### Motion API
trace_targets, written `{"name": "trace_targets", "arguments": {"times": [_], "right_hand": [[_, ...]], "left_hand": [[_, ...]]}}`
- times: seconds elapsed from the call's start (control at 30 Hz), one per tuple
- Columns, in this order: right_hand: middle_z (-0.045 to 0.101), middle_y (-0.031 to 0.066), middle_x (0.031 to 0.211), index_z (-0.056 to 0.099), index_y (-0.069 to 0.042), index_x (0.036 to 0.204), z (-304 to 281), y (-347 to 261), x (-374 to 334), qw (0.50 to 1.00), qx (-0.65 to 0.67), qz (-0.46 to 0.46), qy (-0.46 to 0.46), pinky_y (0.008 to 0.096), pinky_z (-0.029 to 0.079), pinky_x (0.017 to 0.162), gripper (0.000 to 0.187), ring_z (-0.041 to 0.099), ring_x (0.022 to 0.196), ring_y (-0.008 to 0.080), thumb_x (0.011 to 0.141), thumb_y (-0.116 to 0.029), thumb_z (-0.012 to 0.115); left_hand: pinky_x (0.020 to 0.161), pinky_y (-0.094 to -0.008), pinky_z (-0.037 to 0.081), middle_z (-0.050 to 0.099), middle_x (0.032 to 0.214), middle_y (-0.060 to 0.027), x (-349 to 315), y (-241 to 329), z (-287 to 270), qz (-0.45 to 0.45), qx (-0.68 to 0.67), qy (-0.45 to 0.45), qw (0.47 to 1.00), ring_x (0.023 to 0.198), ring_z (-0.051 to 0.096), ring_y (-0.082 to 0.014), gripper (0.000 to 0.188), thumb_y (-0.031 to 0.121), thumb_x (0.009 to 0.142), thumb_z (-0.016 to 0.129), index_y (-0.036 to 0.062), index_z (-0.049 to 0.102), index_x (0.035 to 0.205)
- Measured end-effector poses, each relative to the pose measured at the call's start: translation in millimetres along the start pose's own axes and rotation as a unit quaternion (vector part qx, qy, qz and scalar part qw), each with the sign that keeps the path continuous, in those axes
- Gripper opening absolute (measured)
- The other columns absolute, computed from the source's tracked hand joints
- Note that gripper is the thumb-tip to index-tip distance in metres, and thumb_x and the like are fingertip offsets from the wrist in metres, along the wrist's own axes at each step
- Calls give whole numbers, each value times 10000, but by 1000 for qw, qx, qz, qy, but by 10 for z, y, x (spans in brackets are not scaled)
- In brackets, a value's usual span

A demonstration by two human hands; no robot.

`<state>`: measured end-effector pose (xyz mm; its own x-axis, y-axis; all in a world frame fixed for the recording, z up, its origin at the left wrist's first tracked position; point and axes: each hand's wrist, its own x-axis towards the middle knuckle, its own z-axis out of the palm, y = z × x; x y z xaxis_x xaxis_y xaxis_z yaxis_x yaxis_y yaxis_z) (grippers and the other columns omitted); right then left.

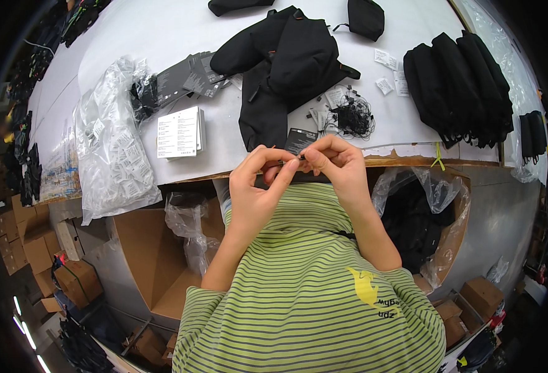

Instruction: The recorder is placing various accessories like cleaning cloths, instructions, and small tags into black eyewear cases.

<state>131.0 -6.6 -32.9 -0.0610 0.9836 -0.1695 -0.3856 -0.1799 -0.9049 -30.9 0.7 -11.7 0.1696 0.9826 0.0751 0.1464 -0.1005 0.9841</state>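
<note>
My left hand (258, 180) and my right hand (342, 168) meet at the table's near edge, both closed in a pinch with fingertips almost touching. Between the fingertips is a small dark piece, too small to name. Right behind them shows a black hang tag (301, 139) with pale print; whether it is joined to that piece I cannot tell. Beyond lies a black fabric bag (302, 56) with straps and small orange details, its lower part (263, 115) reaching toward my hands. To its right sits a tangle of black tag cords (352, 118) beside small white labels (335, 96).
On the white table (162, 31), a stack of white printed cards (179, 133), black hang tags (190, 78) and a clear plastic bag of labels (118, 143) lie left. Folded black bags (457, 90) line the right. Open cardboard boxes (156, 248) stand beneath the edge.
</note>
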Motion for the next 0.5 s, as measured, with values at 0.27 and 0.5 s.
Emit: {"name": "trace_targets", "arguments": {"times": [0.27,0.5], "right_hand": [[662,39,773,629,-6,881,-6,9,3,1000,6,12,-4,191,439,609,128,627,706,89,878,-131,656],[657,44,752,622,1,868,36,-47,-17,999,-39,-12,3,195,436,583,111,620,689,86,860,-99,671]], "left_hand": [[562,-161,275,506,753,41,-4,-3,-4,-35,-25,2,999,618,334,-16,69,8,836,661,-35,627,877],[534,-171,240,484,719,52,10,-9,-28,-4,34,-14,999,607,318,-18,76,8,822,673,-29,629,872]]}}
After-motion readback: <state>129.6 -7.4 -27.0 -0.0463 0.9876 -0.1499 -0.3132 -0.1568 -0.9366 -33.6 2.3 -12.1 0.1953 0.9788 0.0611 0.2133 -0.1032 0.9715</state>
